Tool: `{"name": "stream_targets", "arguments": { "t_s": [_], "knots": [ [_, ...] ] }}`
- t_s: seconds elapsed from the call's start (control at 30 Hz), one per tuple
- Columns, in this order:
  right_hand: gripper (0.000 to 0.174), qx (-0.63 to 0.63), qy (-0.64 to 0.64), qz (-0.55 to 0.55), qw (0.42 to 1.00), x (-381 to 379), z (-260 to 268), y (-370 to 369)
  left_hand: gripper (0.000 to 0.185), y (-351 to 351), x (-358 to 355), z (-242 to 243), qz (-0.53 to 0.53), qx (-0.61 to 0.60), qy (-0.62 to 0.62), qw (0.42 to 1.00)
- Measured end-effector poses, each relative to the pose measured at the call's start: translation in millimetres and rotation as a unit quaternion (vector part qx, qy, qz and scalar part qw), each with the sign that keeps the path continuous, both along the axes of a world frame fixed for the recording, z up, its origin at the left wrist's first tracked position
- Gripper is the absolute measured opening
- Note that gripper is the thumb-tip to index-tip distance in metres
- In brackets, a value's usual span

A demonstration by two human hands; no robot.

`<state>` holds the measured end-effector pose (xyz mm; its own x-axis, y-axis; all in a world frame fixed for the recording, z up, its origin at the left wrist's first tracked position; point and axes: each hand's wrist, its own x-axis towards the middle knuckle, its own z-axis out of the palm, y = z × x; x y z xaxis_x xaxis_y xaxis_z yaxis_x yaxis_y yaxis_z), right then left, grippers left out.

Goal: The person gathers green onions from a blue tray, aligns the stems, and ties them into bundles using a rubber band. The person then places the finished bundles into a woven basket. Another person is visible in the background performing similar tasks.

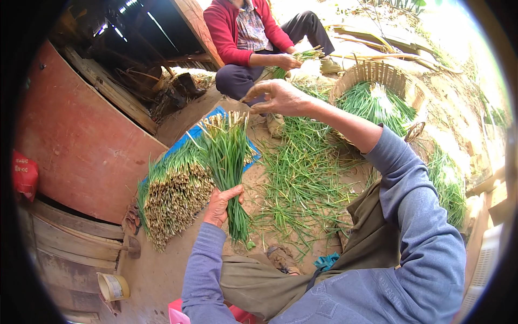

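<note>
Closed around a bundle of green garlic chives is my left hand, gripping it near the leaf tips. The bundle's pale cut ends point up and away from me. My right hand is raised just beyond those ends, fingers curved and apart, with nothing seen in it. Left of the bundle, a large stack of chives lies with its cut ends towards me, partly on a blue sheet. Loose green leaves are scattered over the ground on the right.
Across from me a seated person in a red sweater holds a small bunch of chives. A woven basket of chives stands at the upper right. More greens lie at right, a yellowish tub at lower left, a reddish board at left.
</note>
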<state>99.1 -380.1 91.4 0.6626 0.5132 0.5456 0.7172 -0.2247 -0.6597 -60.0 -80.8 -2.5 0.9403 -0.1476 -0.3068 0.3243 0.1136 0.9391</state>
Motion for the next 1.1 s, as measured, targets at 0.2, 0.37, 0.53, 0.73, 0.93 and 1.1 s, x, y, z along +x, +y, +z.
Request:
{"name": "stream_targets", "arguments": {
  "t_s": [0.2,0.37,0.53,0.73,0.93,1.1],
  "knots": [
    [0.033,-0.110,-0.105,-0.046,0.987,-25,2,41,0.027,-9,-2,1,-0.017,0.032,-0.016,0.999],
    [0.035,-0.174,-0.076,-0.022,0.981,-24,-15,52,0.027,-11,-4,2,-0.026,0.036,-0.034,0.998],
    [0.032,-0.077,-0.046,0.046,0.995,-15,-11,51,0.029,-8,-4,-1,-0.024,0.047,-0.015,0.998],
    [0.034,0.196,-0.028,-0.024,0.980,11,42,-12,0.030,0,-1,-7,0.006,0.033,-0.002,0.999],
    [0.030,-0.170,0.114,-0.031,0.978,30,16,-82,0.024,8,-1,-3,0.042,0.048,-0.033,0.997],
    [0.025,-0.487,-0.005,0.018,0.873,15,-35,-35,0.023,4,3,-2,0.056,0.027,-0.046,0.997]
  ]
}}
